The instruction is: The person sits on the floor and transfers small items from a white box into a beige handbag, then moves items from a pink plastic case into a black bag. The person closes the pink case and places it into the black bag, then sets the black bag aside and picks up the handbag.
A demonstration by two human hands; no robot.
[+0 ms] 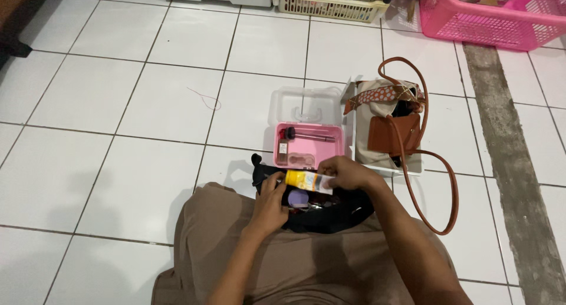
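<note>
Holding a small yellow-and-white tube [308, 180] crosswise above my lap, I have both hands closed on it: my left hand [270, 205] grips the yellow end, my right hand [348, 173] pinches the white end. The tube sits directly over the open black fabric pouch [330, 216] resting on my knees, just in front of the pink box.

Containers noted:

1. Black fabric pouch: mouth open, with a purple item [298, 199] and other small objects showing inside; I cannot identify them further.

2. Pink plastic box with a clear hinged lid [308, 144]: it stands on the white tiled floor [106, 163], lid thrown back flat. Inside lie a small brown bottle with a dark cap [284, 147] at the left, a long dark pen-like item [312, 137] across the top, and a pale rounded piece [299, 160] at the bottom.

3. Cream canvas handbag with brown leather trim and a long brown strap [386, 128]: it lies just right of the pink box, mouth open, with dark contents that I cannot make out. A spotted scarf [377, 95] is tied at its top.

4. Cream plastic basket [327, 7] and pink plastic basket [489, 22]: both stand at the far edge of the floor, well apart from me, each holding colourful items only partly in view.
</note>
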